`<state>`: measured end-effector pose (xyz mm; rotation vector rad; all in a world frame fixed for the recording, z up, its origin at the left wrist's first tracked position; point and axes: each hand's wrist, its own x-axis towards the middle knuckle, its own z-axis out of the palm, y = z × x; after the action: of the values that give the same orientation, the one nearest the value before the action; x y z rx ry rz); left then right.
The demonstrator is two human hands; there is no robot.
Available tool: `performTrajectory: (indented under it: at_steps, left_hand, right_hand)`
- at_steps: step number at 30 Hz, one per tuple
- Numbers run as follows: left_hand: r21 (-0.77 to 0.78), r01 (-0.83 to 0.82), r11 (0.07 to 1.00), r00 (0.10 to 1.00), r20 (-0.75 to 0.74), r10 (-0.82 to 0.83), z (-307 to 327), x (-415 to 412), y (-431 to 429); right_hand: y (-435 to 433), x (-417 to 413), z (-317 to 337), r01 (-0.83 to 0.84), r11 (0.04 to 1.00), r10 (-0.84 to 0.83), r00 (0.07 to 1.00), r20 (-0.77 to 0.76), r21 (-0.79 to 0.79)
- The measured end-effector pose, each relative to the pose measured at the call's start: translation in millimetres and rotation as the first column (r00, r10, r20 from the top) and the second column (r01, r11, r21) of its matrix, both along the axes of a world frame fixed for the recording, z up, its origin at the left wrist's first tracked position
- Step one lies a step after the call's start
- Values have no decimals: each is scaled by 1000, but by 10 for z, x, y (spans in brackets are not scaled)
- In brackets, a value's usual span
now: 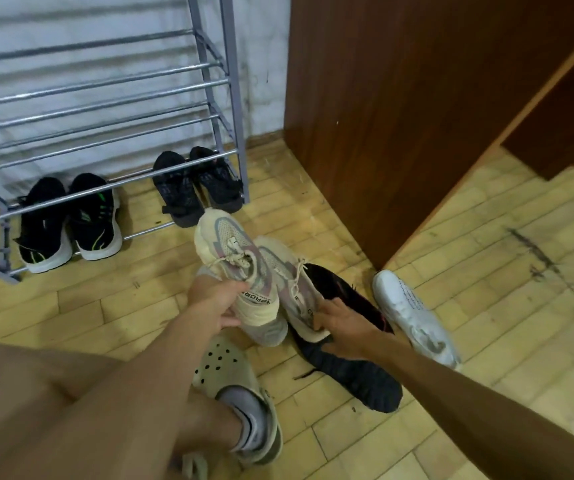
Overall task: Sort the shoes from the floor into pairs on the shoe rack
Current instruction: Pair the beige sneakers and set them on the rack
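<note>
The shoe rack point(105, 98) has a black-and-green pair point(67, 223) and a dark pair point(195, 185) parked on the bottom tier. One cream sneaker point(230, 251) is up off the floor, my left grip point(214, 303) clamped round its heel. The second cream sneaker point(292, 289) is right beside it, my right grip point(344, 327) hooked on its heel collar. My worry: both holds are heel-only, so a toe could swing, snag a rack bar or knock the parked pairs crooked.
</note>
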<state>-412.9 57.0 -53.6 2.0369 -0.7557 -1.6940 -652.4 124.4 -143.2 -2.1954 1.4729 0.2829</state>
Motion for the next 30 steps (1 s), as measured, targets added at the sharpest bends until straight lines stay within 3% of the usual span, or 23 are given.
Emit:
performTrajectory:
  at_steps: [2, 5, 8, 12, 13, 17, 21, 30]
  left_hand:
    - [5, 33, 999, 999, 14, -33, 3, -14, 22]
    - [-3, 62, 998, 997, 40, -62, 2, -3, 17]
    - [3, 88, 996, 995, 51, -88, -13, 27, -10]
    - [5, 163, 987, 979, 126, -163, -62, 60, -47]
    - [11, 184, 983, 972, 146, -183, -71, 65, -56]
    - [19, 248, 969, 950, 189, -247, -129, 112, -66]
    - [44, 246, 968, 947, 202, -250, -117, 187, -67]
    - [47, 51, 998, 995, -92, -47, 257, 166, 75]
  right_hand:
    - [-71, -11, 103, 118, 988, -129, 986, 107, 101]
    - [-264, 20, 175, 340, 937, -350, 915, 199, 85]
    - [-429, 77, 111, 587, 786, -617, 766, 182, 192]
    - [-549, 204, 8, 713, 507, -838, 540, 83, 484]
    - [-575, 229, -5, 718, 479, -848, 526, 57, 505]
    - [-698, 330, 16, 672, 553, -754, 655, -46, 493]
    - [-735, 356, 140, 651, 541, -732, 676, -83, 533]
    - [-700, 373, 592, 616, 683, -659, 752, -35, 393]
